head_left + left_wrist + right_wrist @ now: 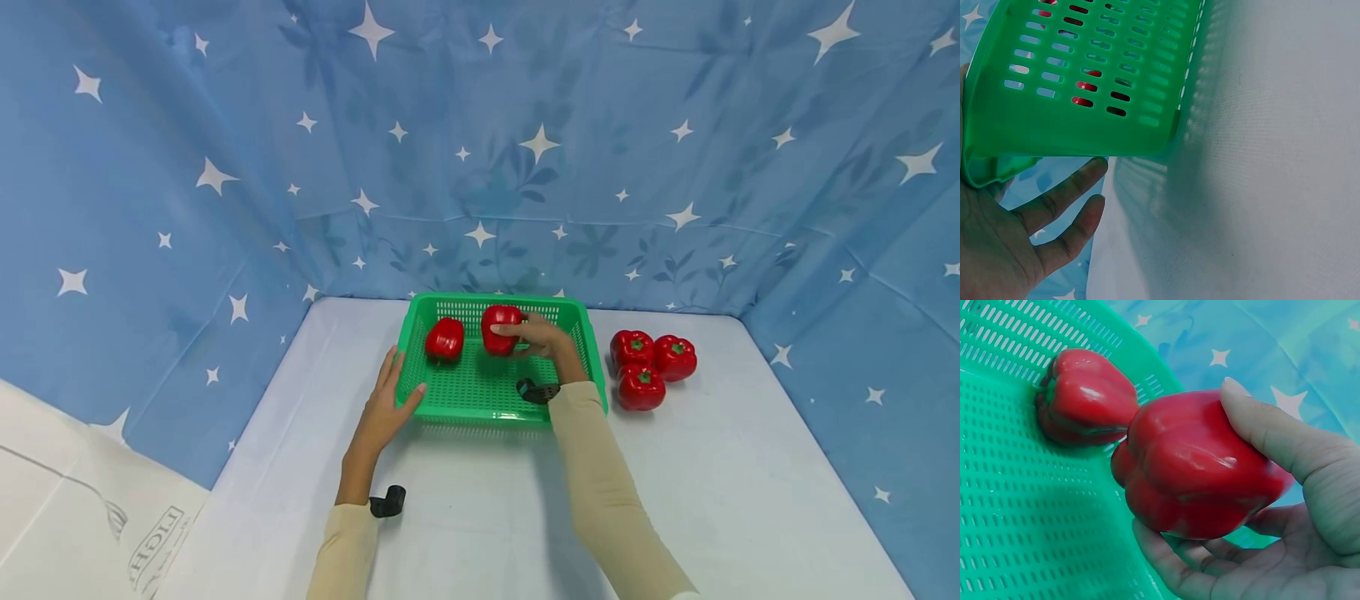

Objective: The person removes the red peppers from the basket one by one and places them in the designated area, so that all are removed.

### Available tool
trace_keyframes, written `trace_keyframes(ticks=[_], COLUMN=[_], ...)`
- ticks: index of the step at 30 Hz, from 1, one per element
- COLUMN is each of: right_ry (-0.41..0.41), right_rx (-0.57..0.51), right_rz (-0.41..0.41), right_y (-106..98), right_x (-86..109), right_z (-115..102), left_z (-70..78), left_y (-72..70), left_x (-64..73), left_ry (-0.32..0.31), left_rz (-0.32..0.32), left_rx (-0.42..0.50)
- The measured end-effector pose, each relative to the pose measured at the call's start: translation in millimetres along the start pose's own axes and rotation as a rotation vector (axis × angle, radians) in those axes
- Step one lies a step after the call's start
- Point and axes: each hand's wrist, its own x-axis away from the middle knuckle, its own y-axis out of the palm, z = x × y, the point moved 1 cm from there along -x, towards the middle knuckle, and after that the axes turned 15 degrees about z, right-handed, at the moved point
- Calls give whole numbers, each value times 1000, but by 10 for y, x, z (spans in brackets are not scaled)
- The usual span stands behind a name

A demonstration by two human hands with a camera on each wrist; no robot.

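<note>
Right hand (pixel 546 337) had a red bell pepper (pixel 1191 462) pinched: thumb over one side, fingers curled under the other, gap only as wide as the fruit. Pepper sat out at the fingertips, over the basket floor. Couldn't tell if its underside touched anything.

Key relation: second pepper (pixel 445 340) lay in the basket left of the right hand, with a gap between the two in the head view. Floor on the near side of the hand was bare. Held pepper's stem end was hidden, so long axis was hard to call.

Left hand (pixel 382 412) was farther from the held pepper, fingers straight and spread at the basket's left rim, gripping nothing I could see; contact unclear. Three more peppers (pixel 649 372) clustered right of the right hand, outside the basket, green stems up.

Materials: peppers glossy, lobed, blocky. Basket (pixel 465 414) looked like green plastic, rectangular, rounded corners, slotted walls, perforated floor. White cloth-like tabletop (pixel 465 508) under it.
</note>
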Motion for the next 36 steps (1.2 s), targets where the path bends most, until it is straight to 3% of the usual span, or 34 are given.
trace_keyframes(ticks=[10, 17, 23, 29, 36], right_ry=[-61, -163, -263, -302, -355], right_rx=[-40, -63, -66, -125, -116], right_rz=[15, 60, 130, 179, 279], right_y=[-92, -182, -294, -430, -595], right_x=[76, 252, 382, 526, 674], right_z=[-100, -179, -202, -186, -85], left_z=[8, 9, 10, 5, -5], left_y=[7, 6, -5, 4, 3], left_x=[-14, -11, 2, 14, -2], left_ry=[-5, -3, -4, 1, 1], left_rz=[-8, -8, -5, 0, -3], left_rx=[12, 17, 16, 20, 16])
